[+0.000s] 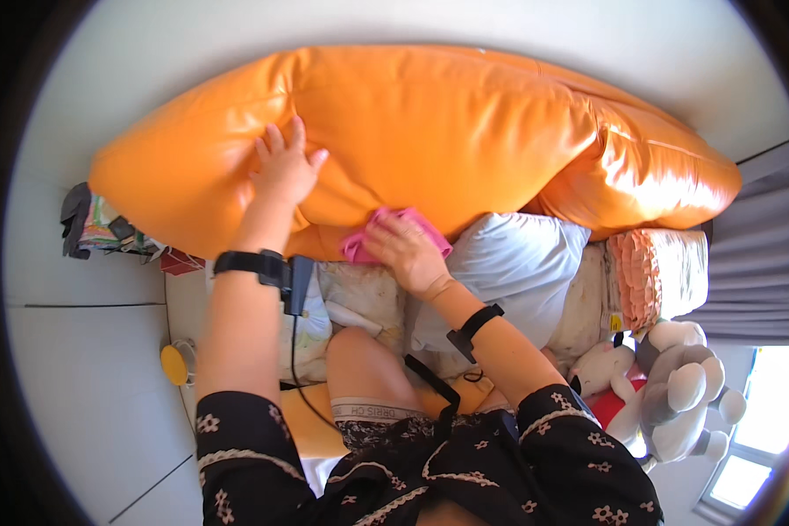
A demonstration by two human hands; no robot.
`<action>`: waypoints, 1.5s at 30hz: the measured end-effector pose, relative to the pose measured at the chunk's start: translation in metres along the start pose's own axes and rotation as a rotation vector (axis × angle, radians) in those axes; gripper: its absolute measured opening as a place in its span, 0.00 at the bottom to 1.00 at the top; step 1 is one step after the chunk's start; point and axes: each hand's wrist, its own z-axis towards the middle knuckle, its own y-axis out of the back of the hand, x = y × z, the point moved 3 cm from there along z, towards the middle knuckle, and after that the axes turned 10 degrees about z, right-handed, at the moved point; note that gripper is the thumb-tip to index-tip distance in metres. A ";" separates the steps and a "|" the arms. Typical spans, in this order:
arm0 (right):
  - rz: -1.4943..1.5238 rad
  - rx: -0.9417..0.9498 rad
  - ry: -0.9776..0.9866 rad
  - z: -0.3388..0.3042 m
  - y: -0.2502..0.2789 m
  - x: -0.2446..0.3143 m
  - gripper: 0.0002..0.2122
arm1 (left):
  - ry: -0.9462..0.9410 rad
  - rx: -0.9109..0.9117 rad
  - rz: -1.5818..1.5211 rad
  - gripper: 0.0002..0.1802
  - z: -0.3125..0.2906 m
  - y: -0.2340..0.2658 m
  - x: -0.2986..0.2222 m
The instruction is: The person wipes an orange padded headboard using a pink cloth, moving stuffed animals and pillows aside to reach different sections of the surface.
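Note:
A large orange leather-like sofa backrest [438,123] spans the top of the view, its surface smooth and creased in places. My left hand [287,167] rests on it with fingers spread, holding nothing. Lower and to the right, my right hand [405,252] holds a pink cloth [381,219] against the bottom part of the orange surface. Part of the cloth is hidden under the palm and fingers. Just right of the cloth lies a pale blue-grey pillow [522,272].
A patterned seat cover [359,294] lies below the backrest. At the right are a pack with ruffled orange edges [640,276], plush toys [675,390] and a grey curtain [767,254]. A yellow round-topped object [175,364] stands at left. A black cable [300,364] hangs from my left wrist device.

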 end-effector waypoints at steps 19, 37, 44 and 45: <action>-0.120 -0.415 -0.344 -0.061 0.039 -0.025 0.14 | -0.044 0.122 0.079 0.42 0.039 -0.022 0.014; -0.112 -0.573 -0.328 0.000 0.054 -0.027 0.13 | -0.026 0.218 0.093 0.43 0.042 -0.017 0.007; 0.654 -0.140 -0.522 -0.060 0.041 0.027 0.16 | -0.042 0.184 0.071 0.44 0.051 -0.036 0.019; 0.778 -0.219 -0.617 -0.073 0.059 0.024 0.17 | -0.066 0.182 0.046 0.44 0.052 -0.040 0.016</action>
